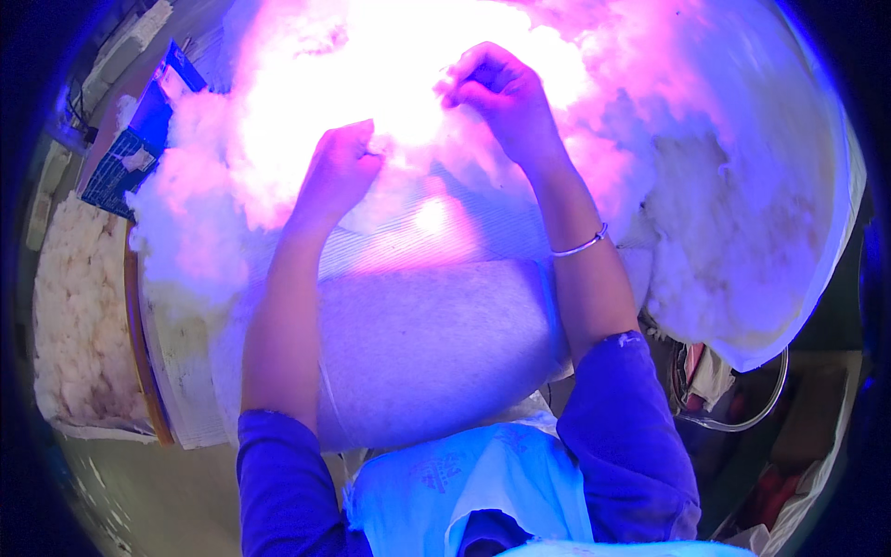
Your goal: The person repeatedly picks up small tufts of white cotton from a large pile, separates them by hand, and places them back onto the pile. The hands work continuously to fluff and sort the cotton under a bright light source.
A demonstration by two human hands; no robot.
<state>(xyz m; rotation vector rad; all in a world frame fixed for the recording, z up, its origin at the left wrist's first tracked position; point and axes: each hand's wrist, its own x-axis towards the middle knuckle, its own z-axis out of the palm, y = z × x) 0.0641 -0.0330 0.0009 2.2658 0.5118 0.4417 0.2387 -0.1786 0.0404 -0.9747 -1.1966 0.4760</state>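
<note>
Both hands are working in a big heap of loose white fluffy fibre (278, 158) that is lying spread across a pale ribbed tabletop (436, 241) under strong pink-white glare. The left hand (339, 167) is curling into the fibre near the middle of the heap, its fingers (364, 148) drawn together and pinching a tuft of it. The right hand (497, 93) is sitting farther up and to the right, its fingers (459, 88) bent closed on another clump of the same fibre. A thin silver bangle (580, 245) is circling the right forearm, and both upper arms are wearing blue sleeves (631, 436).

Just below the hands, a flat grey felt-like pad (427, 343) is lying over the near edge of the tabletop. To the right, more of the fibre is filling a large white sack (798, 278). At the far left, another batch of off-white fibre (79, 316) is resting in a separate tray, well apart from the hands. A dark blue printed carton (130, 153) is standing at the upper left, touching the heap's edge.
</note>
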